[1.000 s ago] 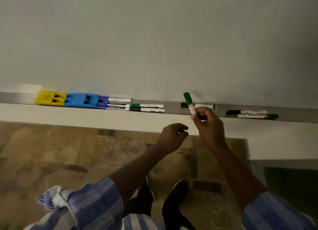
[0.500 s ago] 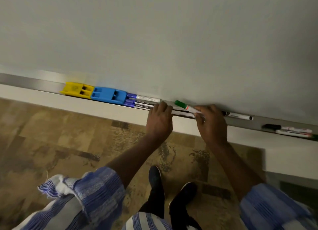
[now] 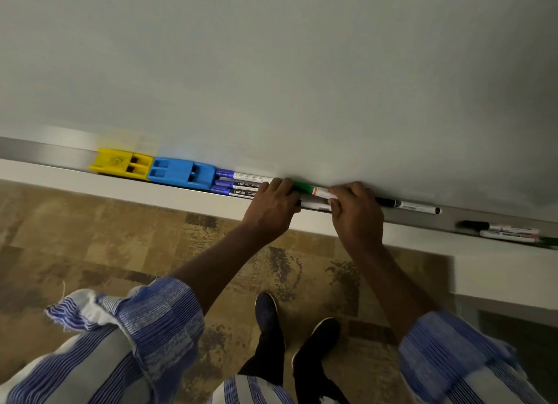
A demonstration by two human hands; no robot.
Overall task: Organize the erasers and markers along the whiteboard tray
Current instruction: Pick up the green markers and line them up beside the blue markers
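Along the tray (image 3: 45, 154), a yellow eraser (image 3: 120, 164) touches a blue eraser (image 3: 181, 174), then three purple-capped markers (image 3: 238, 183). Toward the tray's right end lie a black marker (image 3: 406, 205) and two more markers (image 3: 510, 233). The right hand (image 3: 356, 216) pinches the green marker (image 3: 311, 189) against the tray; the left hand (image 3: 271, 205) rests curled on markers beside it.

Matt brushed-metal tray (image 3: 45, 154); glossy moulded plastic erasers, yellow (image 3: 120, 164) and blue (image 3: 181, 174); smooth plastic markers (image 3: 241, 183); striped woven cloth sleeves (image 3: 157, 316); mottled floor (image 3: 75, 237).
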